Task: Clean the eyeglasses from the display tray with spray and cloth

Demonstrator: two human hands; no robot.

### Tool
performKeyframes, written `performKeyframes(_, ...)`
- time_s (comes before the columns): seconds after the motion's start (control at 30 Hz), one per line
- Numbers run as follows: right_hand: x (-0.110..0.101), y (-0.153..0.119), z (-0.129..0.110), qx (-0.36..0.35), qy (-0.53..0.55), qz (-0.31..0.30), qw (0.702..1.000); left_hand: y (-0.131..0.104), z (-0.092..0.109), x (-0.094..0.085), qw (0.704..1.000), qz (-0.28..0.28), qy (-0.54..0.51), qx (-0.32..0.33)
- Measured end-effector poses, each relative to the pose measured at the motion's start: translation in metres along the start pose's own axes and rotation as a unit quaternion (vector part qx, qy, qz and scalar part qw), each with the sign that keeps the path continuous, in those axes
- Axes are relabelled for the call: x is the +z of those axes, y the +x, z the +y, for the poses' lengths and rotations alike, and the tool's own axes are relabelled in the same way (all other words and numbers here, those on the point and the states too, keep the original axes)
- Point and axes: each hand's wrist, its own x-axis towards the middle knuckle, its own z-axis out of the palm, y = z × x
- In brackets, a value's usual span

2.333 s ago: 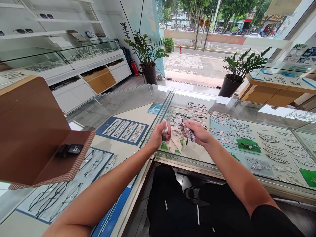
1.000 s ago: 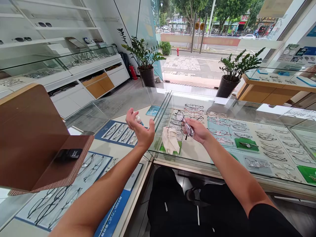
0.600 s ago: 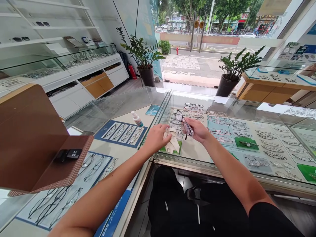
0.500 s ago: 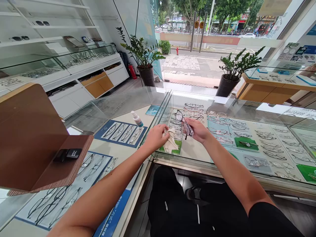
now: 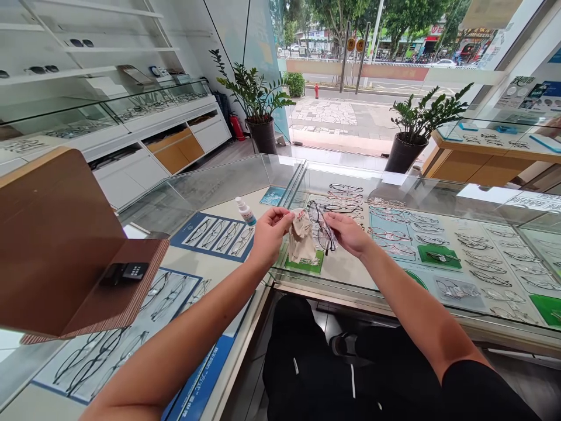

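Note:
My left hand (image 5: 270,233) pinches the upper edge of a beige cleaning cloth (image 5: 301,241), which hangs down spread out above the glass counter. Just right of the cloth, my right hand (image 5: 347,233) grips a pair of eyeglasses (image 5: 323,231) by one side, its lenses turned toward the cloth. Whether cloth and lens touch I cannot tell. Behind my left hand a small white spray bottle (image 5: 245,211) with a blue label stands on the glass.
Rows of eyeglass frames (image 5: 390,235) lie inside the glass display case (image 5: 333,279). At the left a brown folding board (image 5: 56,245) stands on the counter, a black device (image 5: 124,273) on its base. Potted plants (image 5: 263,135) flank the glass door.
My left hand has lifted and opened out the cloth, which was bunched before and now hangs flatter. The right hand has shifted slightly left, bringing the eyeglasses nearer to it.

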Motion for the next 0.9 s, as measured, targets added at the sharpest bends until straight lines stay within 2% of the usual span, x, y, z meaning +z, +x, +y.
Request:
performKeyframes(0.17,0.012,-0.004,-0.001,-0.001,-0.047,-0.021,0.999,-0.014,0.012,0.009,0.999,-0.025,-0.007,0.02)
performKeyframes(0.4,0.019,-0.007,-0.001,-0.012,-0.077,-0.048,0.996,-0.015,0.008,0.011,0.998,-0.043,-0.039,-0.012)
performKeyframes(0.5,0.02,-0.007,0.0,-0.021,-0.083,-0.066,0.994,-0.016,0.004,0.011,0.998,-0.062,-0.014,0.019)
performKeyframes(0.6,0.02,-0.008,0.002,-0.026,-0.094,-0.082,0.992,-0.017,0.003,0.011,0.997,-0.055,0.023,0.042)
performKeyframes(0.7,0.019,-0.008,0.002,-0.032,-0.105,-0.087,0.99,-0.017,0.002,0.01,0.997,-0.054,0.046,-0.033)
performKeyframes(0.8,0.019,-0.008,0.002,-0.038,-0.118,-0.084,0.989,-0.015,0.003,0.01,0.984,-0.102,0.065,-0.128)
performKeyframes(0.9,0.019,-0.007,0.001,-0.034,-0.135,-0.069,0.988,-0.015,0.005,0.011,0.981,-0.126,0.024,-0.142)
